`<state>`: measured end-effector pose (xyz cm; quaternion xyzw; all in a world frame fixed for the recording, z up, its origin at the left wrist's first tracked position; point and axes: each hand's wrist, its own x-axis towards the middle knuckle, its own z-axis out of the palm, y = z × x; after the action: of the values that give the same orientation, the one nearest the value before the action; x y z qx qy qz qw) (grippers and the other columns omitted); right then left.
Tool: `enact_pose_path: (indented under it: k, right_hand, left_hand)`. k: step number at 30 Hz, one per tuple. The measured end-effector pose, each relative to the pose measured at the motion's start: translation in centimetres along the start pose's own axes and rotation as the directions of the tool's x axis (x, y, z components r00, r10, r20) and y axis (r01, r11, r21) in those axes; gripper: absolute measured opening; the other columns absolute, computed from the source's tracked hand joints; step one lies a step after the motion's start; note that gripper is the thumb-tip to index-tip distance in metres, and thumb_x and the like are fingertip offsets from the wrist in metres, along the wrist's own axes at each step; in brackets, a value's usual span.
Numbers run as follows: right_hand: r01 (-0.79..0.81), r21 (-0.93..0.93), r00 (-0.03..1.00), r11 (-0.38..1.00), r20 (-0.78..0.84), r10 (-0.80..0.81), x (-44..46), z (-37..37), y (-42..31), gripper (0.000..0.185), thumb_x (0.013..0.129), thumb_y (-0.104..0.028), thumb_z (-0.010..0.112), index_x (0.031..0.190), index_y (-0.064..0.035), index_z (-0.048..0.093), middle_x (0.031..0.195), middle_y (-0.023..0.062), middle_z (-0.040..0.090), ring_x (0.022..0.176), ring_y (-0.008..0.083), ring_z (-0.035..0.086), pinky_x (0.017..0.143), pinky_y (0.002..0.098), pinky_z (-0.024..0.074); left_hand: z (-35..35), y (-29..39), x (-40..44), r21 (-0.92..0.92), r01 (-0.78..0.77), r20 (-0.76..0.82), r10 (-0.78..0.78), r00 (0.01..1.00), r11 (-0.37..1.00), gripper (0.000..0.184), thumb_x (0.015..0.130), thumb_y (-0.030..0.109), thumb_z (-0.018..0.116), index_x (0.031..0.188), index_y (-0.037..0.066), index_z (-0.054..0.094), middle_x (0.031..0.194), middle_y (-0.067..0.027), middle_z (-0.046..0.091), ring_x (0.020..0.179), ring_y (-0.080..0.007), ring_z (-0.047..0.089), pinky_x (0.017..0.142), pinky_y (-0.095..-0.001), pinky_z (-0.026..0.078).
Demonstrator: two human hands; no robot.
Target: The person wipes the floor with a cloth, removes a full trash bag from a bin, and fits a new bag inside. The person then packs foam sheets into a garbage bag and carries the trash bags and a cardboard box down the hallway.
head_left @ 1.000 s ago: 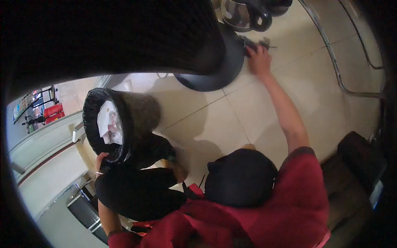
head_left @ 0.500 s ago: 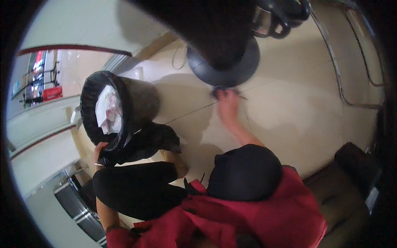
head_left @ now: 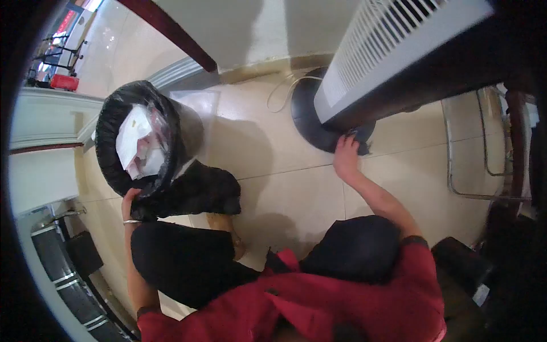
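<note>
- Leftmost, a red object (head_left: 64,82) sits beyond and left of the waste bin (head_left: 191,128).
- Left hand (head_left: 131,200): positioned at the near rim of the waste bin. Fingers are partly closed, gripping the rim and its black liner (head_left: 109,134).
- Contents: white crumpled paper (head_left: 134,137) and clear plastic (head_left: 159,122) lie inside the waste bin.
- Cable (head_left: 274,102): a pale loop rests on the floor, right of the waste bin.
- Round base (head_left: 305,111): dark, flat on the floor, farther right of the waste bin than the cable.
- Right hand (head_left: 346,158): well apart from the waste bin, on its right. Fingers are bent and nearly closed over a dark cloth (head_left: 363,142), which touches the base edge.
- Tower unit (head_left: 347,74): slatted, mounted on the round base.
- Metal frame (head_left: 449,165): rightmost, well apart from the waste bin.
</note>
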<state>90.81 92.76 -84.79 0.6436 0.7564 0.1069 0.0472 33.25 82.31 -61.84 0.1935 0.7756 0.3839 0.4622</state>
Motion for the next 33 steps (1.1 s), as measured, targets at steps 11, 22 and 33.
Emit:
enact_pose_path:
  k: [11,22,33]
  right_hand:
    - [0.428,-0.196,0.891,0.882,0.257,-0.375,13.0,1.2,-11.8,0.031,0.073,-0.014,0.045,0.094,0.0076,0.055,0.096,0.0243,0.049,0.088,0.0333,0.046,0.070,0.0418,0.0401]
    - [-0.040,0.678,0.990,0.734,0.125,-0.061,24.1,-4.1,-15.1,0.031,0.069,-0.002,0.050,0.100,0.0021,0.049,0.104,0.0276,0.039,0.094,0.0421,0.043,0.082,0.0428,0.0390]
    - [0.470,0.613,0.863,0.635,-0.167,-0.477,24.3,2.9,-27.9,0.047,0.066,-0.001,0.052,0.110,-0.0154,0.051,0.120,0.0107,0.040,0.104,0.0330,0.038,0.084,0.0417,0.0391]
  left_hand:
    - [2.9,-1.9,0.2,-0.530,0.076,-0.075,-0.136,0.988,0.845,0.018,0.069,0.012,0.049,0.075,-0.003,0.057,0.076,-0.0151,0.061,0.071,-0.0284,0.060,0.067,-0.0354,0.050]
    - [1.5,-1.7,2.1,-0.582,0.153,-0.059,-0.229,0.972,0.799,0.020,0.069,0.013,0.048,0.078,-0.003,0.056,0.077,-0.0146,0.061,0.070,-0.0264,0.060,0.066,-0.0349,0.051]
    - [0.5,-2.9,3.3,-0.552,0.036,-0.238,-0.199,0.951,0.833,0.007,0.066,0.008,0.053,0.063,0.002,0.053,0.065,-0.0063,0.056,0.060,-0.0180,0.056,0.060,-0.0272,0.048]
